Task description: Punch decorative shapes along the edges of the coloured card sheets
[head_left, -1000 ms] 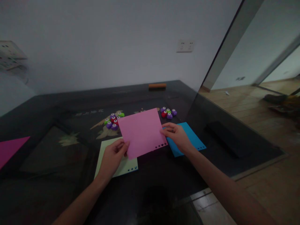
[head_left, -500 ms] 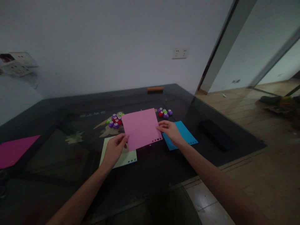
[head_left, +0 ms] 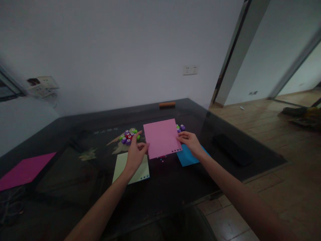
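Note:
A pink sheet of paper (head_left: pixel 162 138) is held up over the table, with a row of small punched shapes along its lower right edge. My right hand (head_left: pixel 190 143) pinches its right edge between thumb and fingers. At the left edge, my left hand (head_left: pixel 136 154) grips the paper with the thumb, its index finger raised off the sheet. A pale green sheet (head_left: pixel 140 174), also punched along its lower edge, lies partly under my left forearm. Partly behind my right hand is a blue sheet (head_left: pixel 187 158). Tiny punched paper bits (head_left: pixel 162 159) show just below the pink sheet.
Purple, green and red craft punches (head_left: pixel 129 136) stand clustered at left; more punches (head_left: pixel 182 128) are partly hidden behind the pink sheet. A magenta sheet (head_left: pixel 26 170) and scissors (head_left: pixel 12 209) lie far left. A black case (head_left: pixel 232 149) is at right, a brown roll (head_left: pixel 167 105) behind.
The pink sheet has moved right with both hands and now covers part of the right-hand punches. My left index finger has lifted from the sheet. The camera view has shifted slightly.

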Available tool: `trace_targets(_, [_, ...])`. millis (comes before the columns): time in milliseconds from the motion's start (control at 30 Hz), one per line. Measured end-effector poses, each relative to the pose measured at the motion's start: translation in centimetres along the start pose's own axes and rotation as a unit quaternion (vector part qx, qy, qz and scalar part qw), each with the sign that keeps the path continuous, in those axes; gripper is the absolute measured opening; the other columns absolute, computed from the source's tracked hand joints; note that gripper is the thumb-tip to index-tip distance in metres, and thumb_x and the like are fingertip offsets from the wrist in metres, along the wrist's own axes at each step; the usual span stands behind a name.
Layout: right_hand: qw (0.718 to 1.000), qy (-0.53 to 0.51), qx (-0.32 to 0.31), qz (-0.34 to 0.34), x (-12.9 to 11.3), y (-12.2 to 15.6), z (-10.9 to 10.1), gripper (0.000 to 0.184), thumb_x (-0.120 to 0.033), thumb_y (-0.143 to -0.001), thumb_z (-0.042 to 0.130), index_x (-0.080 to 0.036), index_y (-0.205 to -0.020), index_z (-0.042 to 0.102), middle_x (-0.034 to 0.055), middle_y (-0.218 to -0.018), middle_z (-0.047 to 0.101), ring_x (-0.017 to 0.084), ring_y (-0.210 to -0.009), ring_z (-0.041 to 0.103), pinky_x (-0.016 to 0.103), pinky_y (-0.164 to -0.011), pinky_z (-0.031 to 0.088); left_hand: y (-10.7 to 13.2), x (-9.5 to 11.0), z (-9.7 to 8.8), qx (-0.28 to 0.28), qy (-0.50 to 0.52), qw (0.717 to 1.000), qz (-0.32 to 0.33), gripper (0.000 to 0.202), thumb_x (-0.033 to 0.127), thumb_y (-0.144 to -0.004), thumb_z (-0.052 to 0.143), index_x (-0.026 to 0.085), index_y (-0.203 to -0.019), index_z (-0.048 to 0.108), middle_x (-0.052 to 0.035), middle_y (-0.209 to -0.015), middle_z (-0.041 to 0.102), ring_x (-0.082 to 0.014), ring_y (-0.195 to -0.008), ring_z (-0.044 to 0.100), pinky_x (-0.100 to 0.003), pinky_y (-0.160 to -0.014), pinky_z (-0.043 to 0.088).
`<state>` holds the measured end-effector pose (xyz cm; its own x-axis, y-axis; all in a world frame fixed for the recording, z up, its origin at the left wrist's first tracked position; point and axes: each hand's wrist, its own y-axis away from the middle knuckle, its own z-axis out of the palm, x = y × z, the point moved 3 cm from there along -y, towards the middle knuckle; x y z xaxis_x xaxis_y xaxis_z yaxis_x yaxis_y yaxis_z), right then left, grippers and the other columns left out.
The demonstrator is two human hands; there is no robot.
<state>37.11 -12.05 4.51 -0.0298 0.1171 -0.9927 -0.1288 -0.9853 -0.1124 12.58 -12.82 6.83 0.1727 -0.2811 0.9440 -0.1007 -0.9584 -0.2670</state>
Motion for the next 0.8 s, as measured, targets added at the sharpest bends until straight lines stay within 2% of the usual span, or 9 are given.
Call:
trace_targets(67, [1.000, 0.013, 0.021, -0.006, -0.1, 0.0, -1.9, 0.027, -0.032, -0.059, 0.073, -0.016, -0.079, 0.063, 0.0006, -0.066, 0.063, 0.014, -0.060, 0.058, 0.029, -0.062, 0.045, -0.6, 0.4, 1.6, -0.023, -0.006, 1.000, 0.015, 0.046, 0.027, -0.077, 0.057, 0.015, -0.119, 0.042, 0.0057, -0.057, 0.059, -0.0113, -0.049, 0.056, -0.022, -0.051, 0.045])
trace_targets(167, [0.998, 0.039, 0.044, -0.009, 0.0, 0.0, -5.3, 0.030, -0.033, -0.060, 0.073, -0.016, -0.082, 0.064, 0.0006, -0.067, 0.064, 0.014, -0.061, 0.058, 0.028, -0.062, 0.045, -1.3, 0.8, 4.7, -0.071, -0.054, 0.995, 0.037, 0.019, 0.026, -0.079, 0.054, 0.015, -0.094, 0.057, 0.0028, -0.058, 0.060, -0.0116, -0.052, 0.058, -0.021, -0.053, 0.044])
trace_targets(300, [0.993, 0.099, 0.069, -0.012, 0.7, 0.6, -9.6, 0.035, -0.034, -0.060, 0.074, -0.015, -0.087, 0.065, 0.0000, -0.065, 0.064, 0.014, -0.060, 0.057, 0.026, -0.060, 0.042, -2.0, 0.3, 9.1, -0.148, -0.098, 0.984, 0.014, 0.014, 0.026, -0.081, 0.052, 0.016, -0.083, 0.061, -0.0001, -0.061, 0.064, -0.0135, -0.056, 0.063, -0.022, -0.054, 0.046])
trace_targets(400, [0.989, 0.123, 0.080, 0.018, 1.5, 1.1, -11.7, 0.037, -0.035, -0.059, 0.074, -0.014, -0.089, 0.064, 0.0002, -0.065, 0.064, 0.013, -0.058, 0.056, 0.025, -0.057, 0.040, -2.4, -0.4, 11.4, -0.175, -0.110, 0.978, -0.004, 0.013, 0.022, -0.080, 0.051, 0.015, -0.080, 0.062, -0.0007, -0.058, 0.064, -0.0142, -0.052, 0.062, -0.023, -0.050, 0.045])
trace_targets(500, [0.984, 0.154, 0.062, 0.057, 2.0, 1.4, -12.7, 0.037, -0.035, -0.061, 0.072, -0.013, -0.090, 0.064, 0.0001, -0.064, 0.063, 0.012, -0.056, 0.053, 0.024, -0.052, 0.038, -2.3, -0.8, 12.5, -0.196, -0.130, 0.972, -0.013, 0.012, 0.017, -0.077, 0.053, 0.016, -0.081, 0.063, 0.0010, -0.054, 0.062, -0.0142, -0.048, 0.061, -0.023, -0.051, 0.045])
trace_targets(633, [0.975, 0.194, 0.029, 0.099, 1.9, 1.6, -12.8, 0.032, -0.034, -0.063, 0.071, -0.013, -0.087, 0.065, -0.0006, -0.061, 0.061, 0.011, -0.053, 0.051, 0.023, -0.049, 0.036, -1.6, -1.1, 12.9, -0.229, -0.169, 0.958, -0.023, 0.014, 0.017, -0.078, 0.053, 0.018, -0.089, 0.062, 0.0028, -0.054, 0.062, -0.0137, -0.047, 0.060, -0.023, -0.053, 0.045])
trace_targets(800, [0.968, 0.202, 0.013, 0.150, 2.2, 1.7, -12.5, 0.028, -0.032, -0.061, 0.071, -0.014, -0.082, 0.065, 0.0015, -0.063, 0.063, 0.013, -0.055, 0.054, 0.025, -0.051, 0.039, -1.1, -1.5, 13.0, -0.268, -0.276, 0.923, -0.008, 0.022, 0.022, -0.082, 0.052, 0.021, -0.103, 0.056, 0.0023, -0.059, 0.063, -0.0151, -0.054, 0.063, -0.025, -0.060, 0.046])
